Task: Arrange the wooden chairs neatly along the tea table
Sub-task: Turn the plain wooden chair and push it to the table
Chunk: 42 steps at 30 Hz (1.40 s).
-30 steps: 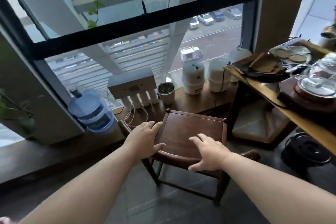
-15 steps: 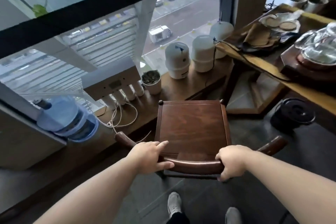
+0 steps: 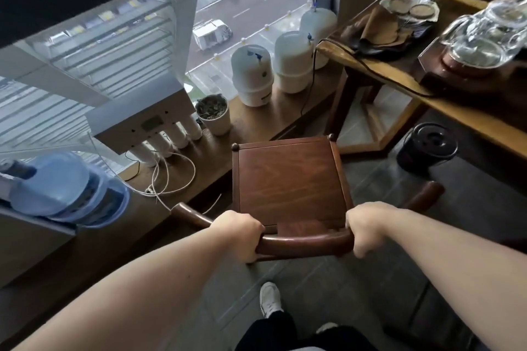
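Observation:
A dark wooden chair (image 3: 288,179) with a square seat and a curved back rail stands on the floor in front of me, its seat facing the window ledge. My left hand (image 3: 239,232) grips the back rail left of centre. My right hand (image 3: 368,226) grips the same rail at the right. The tea table (image 3: 399,80), a thick light-wood slab on dark legs, stands at the right, its near corner beyond the chair's front right corner. The chair's legs are hidden under the seat.
A low wooden window ledge (image 3: 256,122) carries a water filter unit (image 3: 142,122), a small plant pot (image 3: 215,114), white tanks (image 3: 252,75), loose cables and a blue water jug (image 3: 65,188). A black round bin (image 3: 427,142) sits under the table. Glass teaware (image 3: 482,40) stands on the table.
My hands went from lying flat on the seat to gripping the back rail. The view has tilted further down and my feet have come into view.

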### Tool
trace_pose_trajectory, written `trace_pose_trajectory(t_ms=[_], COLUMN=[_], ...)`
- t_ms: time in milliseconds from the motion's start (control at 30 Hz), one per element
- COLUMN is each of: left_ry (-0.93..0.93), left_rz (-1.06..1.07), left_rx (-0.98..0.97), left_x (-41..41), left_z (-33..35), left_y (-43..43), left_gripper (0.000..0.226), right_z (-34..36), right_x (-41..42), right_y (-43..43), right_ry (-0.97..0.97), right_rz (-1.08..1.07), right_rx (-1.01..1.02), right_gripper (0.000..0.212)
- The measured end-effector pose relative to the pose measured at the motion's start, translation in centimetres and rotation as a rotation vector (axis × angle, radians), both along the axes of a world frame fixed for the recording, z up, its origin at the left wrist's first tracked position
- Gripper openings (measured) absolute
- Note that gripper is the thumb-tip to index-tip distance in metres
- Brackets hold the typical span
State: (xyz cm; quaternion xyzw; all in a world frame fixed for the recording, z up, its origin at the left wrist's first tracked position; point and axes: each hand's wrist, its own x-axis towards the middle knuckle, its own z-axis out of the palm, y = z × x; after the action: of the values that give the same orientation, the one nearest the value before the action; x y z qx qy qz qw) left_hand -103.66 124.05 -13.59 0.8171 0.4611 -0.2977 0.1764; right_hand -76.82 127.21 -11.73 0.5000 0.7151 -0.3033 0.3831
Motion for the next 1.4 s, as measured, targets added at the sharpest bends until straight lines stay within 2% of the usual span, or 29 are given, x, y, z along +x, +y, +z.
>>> trace_pose_trajectory(t_ms=[200,433,600,767,867,1133,1400], left_ry=[0.069,0.165,0.197,0.143,0.121,0.104,0.121], left_rz=[-0.078,-0.184,-0.275,-0.391,-0.445,-0.624,-0.751], left_rx=[-0.018,-0.071,-0.097,-0.084,-0.055,-0.112,-0.124], left_x=[0.2,2.8,4.9,6.6,7.0,6.7,6.6], left_z=[0.7,1.8,1.6,0.8,0.5,-0.5,-0.6], left_y=[-0.7,-0.6,0.0,1.4,2.8,4.6,6.1], left_gripper=[0.03,0.03,0.029,0.023,0.024,0.022,0.024], right_z=[-0.6,-1.3,-1.5,-1.8,-1.7,-0.9,-0.7], right_x=[0.6,2.3,3.9,5.1,5.3,4.6,2.9], right_y=[-4.0,-8.7,-11.0,-12.4,-11.9,-11.8,-12.7], right_ry=[0.076,0.127,0.153,0.157,0.149,0.096,0.069], right_rz=[-0.068,-0.187,-0.296,-0.383,-0.413,-0.527,-0.604], right_rx=[-0.001,0.028,0.045,0.027,0.014,-0.003,0.055], right_gripper=[0.029,0.048,0.043,0.036,0.04,0.034,0.041])
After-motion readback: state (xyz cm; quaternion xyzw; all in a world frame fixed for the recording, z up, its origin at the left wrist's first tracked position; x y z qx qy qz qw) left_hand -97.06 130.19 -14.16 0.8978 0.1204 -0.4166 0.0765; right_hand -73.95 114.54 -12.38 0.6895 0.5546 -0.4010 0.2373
